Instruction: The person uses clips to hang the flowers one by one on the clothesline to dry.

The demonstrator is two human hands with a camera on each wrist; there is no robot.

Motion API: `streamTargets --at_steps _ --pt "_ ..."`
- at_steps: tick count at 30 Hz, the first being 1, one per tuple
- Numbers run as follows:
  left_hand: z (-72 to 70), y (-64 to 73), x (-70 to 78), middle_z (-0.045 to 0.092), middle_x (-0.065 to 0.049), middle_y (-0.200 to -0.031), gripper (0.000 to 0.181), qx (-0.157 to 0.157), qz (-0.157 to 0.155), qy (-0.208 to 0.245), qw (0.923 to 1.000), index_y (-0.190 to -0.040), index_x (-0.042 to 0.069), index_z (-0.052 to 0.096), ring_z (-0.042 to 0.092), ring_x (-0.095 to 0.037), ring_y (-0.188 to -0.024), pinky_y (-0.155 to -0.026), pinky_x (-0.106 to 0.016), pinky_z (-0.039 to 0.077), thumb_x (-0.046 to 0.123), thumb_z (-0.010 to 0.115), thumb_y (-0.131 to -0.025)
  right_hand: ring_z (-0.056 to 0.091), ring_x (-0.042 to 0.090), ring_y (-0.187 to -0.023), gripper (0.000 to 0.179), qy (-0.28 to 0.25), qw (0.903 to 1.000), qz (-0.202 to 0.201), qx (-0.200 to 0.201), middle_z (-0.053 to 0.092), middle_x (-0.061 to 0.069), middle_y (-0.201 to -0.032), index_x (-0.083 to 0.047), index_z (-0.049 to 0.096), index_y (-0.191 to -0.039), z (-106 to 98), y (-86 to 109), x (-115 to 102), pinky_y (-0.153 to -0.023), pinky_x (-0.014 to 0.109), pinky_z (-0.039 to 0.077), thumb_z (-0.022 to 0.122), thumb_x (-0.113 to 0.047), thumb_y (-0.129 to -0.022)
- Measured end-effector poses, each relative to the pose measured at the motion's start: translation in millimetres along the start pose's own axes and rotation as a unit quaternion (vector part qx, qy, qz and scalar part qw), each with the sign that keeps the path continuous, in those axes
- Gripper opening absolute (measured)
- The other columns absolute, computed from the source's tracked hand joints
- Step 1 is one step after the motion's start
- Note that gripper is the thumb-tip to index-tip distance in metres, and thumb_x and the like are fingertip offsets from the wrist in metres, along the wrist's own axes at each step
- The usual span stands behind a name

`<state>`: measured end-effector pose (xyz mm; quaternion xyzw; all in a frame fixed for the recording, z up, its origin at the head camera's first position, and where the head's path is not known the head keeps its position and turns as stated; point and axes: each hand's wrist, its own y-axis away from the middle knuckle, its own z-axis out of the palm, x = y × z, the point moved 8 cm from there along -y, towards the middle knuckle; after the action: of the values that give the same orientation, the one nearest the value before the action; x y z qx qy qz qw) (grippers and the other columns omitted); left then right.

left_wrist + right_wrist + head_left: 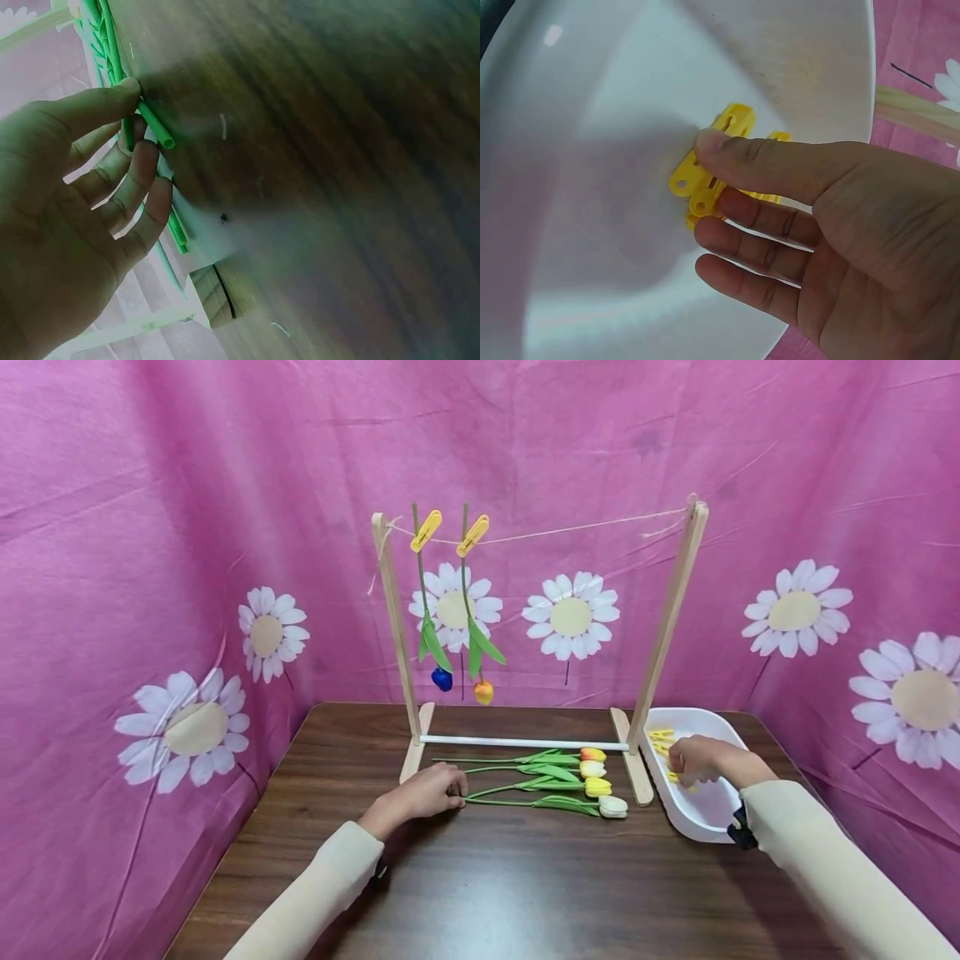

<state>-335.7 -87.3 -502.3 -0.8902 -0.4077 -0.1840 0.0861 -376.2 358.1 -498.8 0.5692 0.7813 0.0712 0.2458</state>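
Observation:
Several artificial tulips lie side by side on the table, among them a white tulip (613, 807) at the front and a yellow tulip (597, 787) behind it. My left hand (429, 792) pinches a green tulip stem (128, 135) near its cut end, between thumb and index finger. A second stem end (159, 129) pokes out beside the thumb. Over in the white tray (693, 828), my right hand (701, 760) grips a yellow clothespin (688, 174), thumb on top and index finger underneath. More yellow clothespins (660, 737) lie around it in the tray.
Behind the tulips stands a wooden frame (671, 610) with a string (577, 529) across its top. Yellow clothespins hold a blue tulip (442, 679) and an orange tulip (483, 692) upside down on it. A white rod (525, 742) joins the feet. Pink flowered cloth (525, 443) surrounds the table.

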Motion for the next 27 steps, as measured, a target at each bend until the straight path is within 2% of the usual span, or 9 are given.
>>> streamTargets --at_steps 7,10,14,17,19,21,24,27 --pt "-0.4 -1.0 -3.1 0.069 0.007 -0.090 0.010 0.005 -0.017 0.032 0.9993 -0.091 0.017 0.070 0.062 -0.004 -0.082 -0.074 -0.026 0.054 0.016 0.078 -0.097 0.052 0.011 -0.057 0.017 0.007 0.9999 -0.011 0.003 0.055 -0.001 -0.065 -0.012 0.060 -0.081 -3.9 1.2 -5.9 -0.051 0.018 0.041 0.073 -0.002 -0.077" --pt "-3.1 -1.1 -5.4 0.070 0.007 -0.085 0.008 0.018 -0.010 0.071 0.9973 -0.093 0.016 0.070 0.060 -0.001 -0.078 -0.072 -0.023 0.052 0.014 0.077 -0.097 0.055 0.011 -0.059 0.013 0.019 0.9996 -0.018 0.013 0.059 0.000 -0.070 -0.009 0.063 -0.085 -10.5 3.9 -11.5 -0.052 0.021 0.044 0.075 -0.006 -0.082" --pt "-10.4 -0.2 -7.4 0.072 0.004 -0.087 0.004 0.037 -0.006 0.139 0.9896 -0.097 0.012 0.072 0.059 -0.001 -0.078 -0.073 -0.022 0.051 0.012 0.075 -0.099 0.060 0.014 -0.066 0.015 0.036 0.9983 -0.030 0.036 0.065 0.003 -0.081 -0.005 0.066 -0.092 -22.2 5.9 -13.0 -0.057 0.026 0.050 0.077 -0.011 -0.085" --pt "-16.6 0.7 -8.1 0.072 0.001 -0.090 0.004 0.053 -0.016 0.188 0.9807 -0.099 0.011 0.073 0.058 -0.003 -0.079 -0.073 -0.022 0.049 0.014 0.074 -0.100 0.064 0.016 -0.068 0.015 0.018 0.9985 -0.026 0.045 0.067 0.005 -0.083 -0.004 0.065 -0.094 -28.3 7.0 -8.8 -0.057 0.028 0.052 0.076 -0.011 -0.087" --pt "-19.4 0.5 -9.2 0.071 0.000 -0.088 0.004 0.065 -0.025 0.223 0.9724 -0.100 0.010 0.074 0.057 -0.004 -0.076 -0.070 -0.021 0.048 0.014 0.074 -0.100 0.066 0.018 -0.069 0.015 -0.004 0.9987 -0.020 0.046 0.069 0.006 -0.084 -0.003 0.063 -0.098 -30.5 8.3 -6.6 -0.056 0.028 0.052 0.073 -0.010 -0.089" --pt "-21.1 0.4 -10.0 0.068 -0.001 -0.084 0.006 0.072 -0.034 0.269 0.9598 -0.102 0.007 0.074 0.057 -0.006 -0.073 -0.067 -0.022 0.048 0.013 0.073 -0.101 0.069 0.021 -0.068 0.016 -0.020 0.9984 -0.019 0.050 0.070 0.009 -0.085 -0.002 0.060 -0.101 -33.0 9.8 -6.0 -0.053 0.030 0.053 0.070 -0.009 -0.091" --pt "-23.9 -0.6 -11.7 0.063 -0.002 -0.078 0.009 0.088 -0.049 0.344 0.9336 -0.104 0.002 0.072 0.058 -0.010 -0.069 -0.064 -0.025 0.050 0.011 0.071 -0.102 0.069 0.022 -0.067 0.018 -0.030 0.9972 -0.025 0.064 0.071 0.012 -0.086 0.000 0.059 -0.108 -38.6 11.6 -7.2 -0.052 0.031 0.053 0.067 -0.011 -0.095" --pt "-28.1 -1.8 -12.4 0.063 0.000 -0.077 0.014 0.111 -0.064 0.415 0.9009 -0.108 -0.003 0.069 0.060 -0.012 -0.069 -0.067 -0.030 0.053 0.010 0.070 -0.103 0.068 0.022 -0.071 0.021 -0.019 0.9947 -0.034 0.096 0.071 0.013 -0.090 0.000 0.064 -0.114 -47.7 11.7 -8.8 -0.058 0.035 0.055 0.067 -0.013 -0.097"
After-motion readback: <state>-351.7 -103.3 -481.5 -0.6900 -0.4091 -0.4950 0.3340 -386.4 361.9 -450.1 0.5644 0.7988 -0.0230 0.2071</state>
